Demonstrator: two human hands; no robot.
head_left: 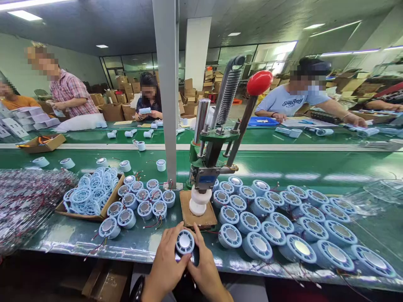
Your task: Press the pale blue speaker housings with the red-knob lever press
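Between my two hands is a round light-blue motor housing (184, 242) with a silver disc in its slotted face, turned up toward me. My left hand (168, 256) wraps its left side, thumb at the lower edge. Around the right side curl the fingers of my right hand (201, 256). Just beyond them stands a green hand press (209, 167) with a red ball handle (260, 83). Its white pressing head (200, 195) sits above a white round seat (197, 207) on a piece of brown cardboard (185, 214).
Many similar housings with thin wires crowd the bench right (273, 233) and left (126, 217) of the press. A cardboard box of light-blue rings (94, 191) stands at left, near clear plastic bags (28, 205). Behind runs a green conveyor (299, 161); several people work beyond it.
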